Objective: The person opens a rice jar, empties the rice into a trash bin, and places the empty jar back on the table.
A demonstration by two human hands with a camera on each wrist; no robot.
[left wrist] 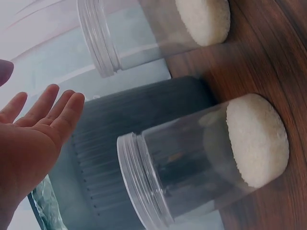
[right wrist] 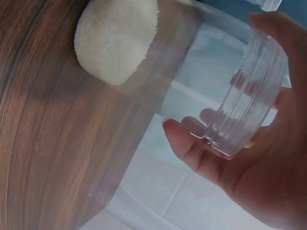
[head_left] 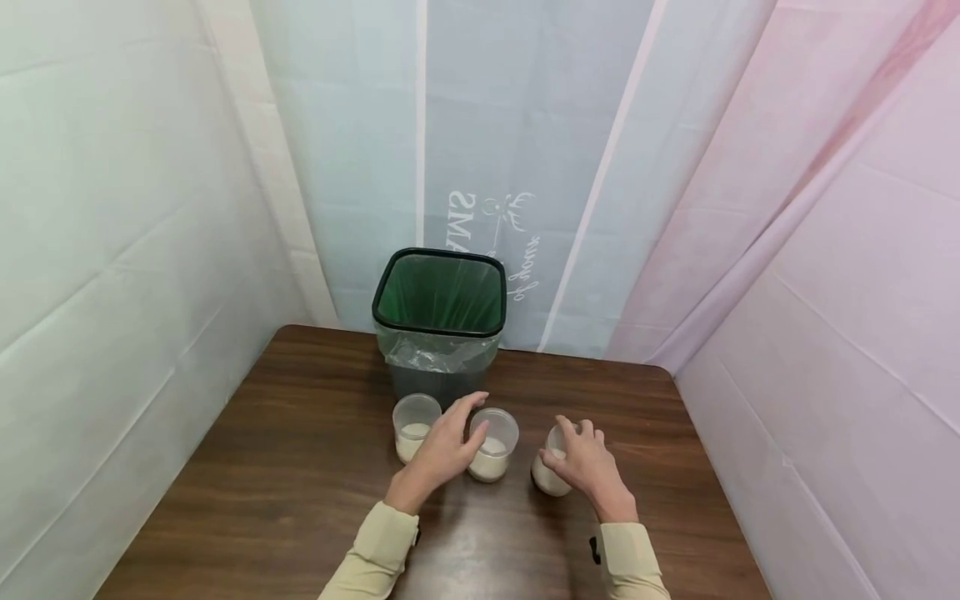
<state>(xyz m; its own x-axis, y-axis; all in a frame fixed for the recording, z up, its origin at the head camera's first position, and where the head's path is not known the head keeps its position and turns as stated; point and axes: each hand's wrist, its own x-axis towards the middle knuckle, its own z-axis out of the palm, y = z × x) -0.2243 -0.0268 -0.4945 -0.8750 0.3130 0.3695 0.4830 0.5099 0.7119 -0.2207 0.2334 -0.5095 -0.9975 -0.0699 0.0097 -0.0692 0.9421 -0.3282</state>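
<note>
Three clear cylindrical plastic jars stand in a loose row on the table, each with white grains like rice in the bottom: a left jar (head_left: 412, 450), a middle jar (head_left: 491, 467) and a right jar (head_left: 550, 479). My right hand (head_left: 588, 462) grips the right jar at its ridged top; in the right wrist view, thumb and fingers curve round the rim (right wrist: 244, 103). Between the left and middle jars hovers my left hand (head_left: 444, 448), fingers spread and holding nothing. Its palm and loosely extended fingers show beside two jars in the left wrist view.
A dark bin (head_left: 438, 383) with a black rim and a clear plastic liner stands at the table's back, just behind the left and middle jars. Pale fabric (head_left: 360, 167) hangs behind and on both sides of the brown wooden table (head_left: 300, 433).
</note>
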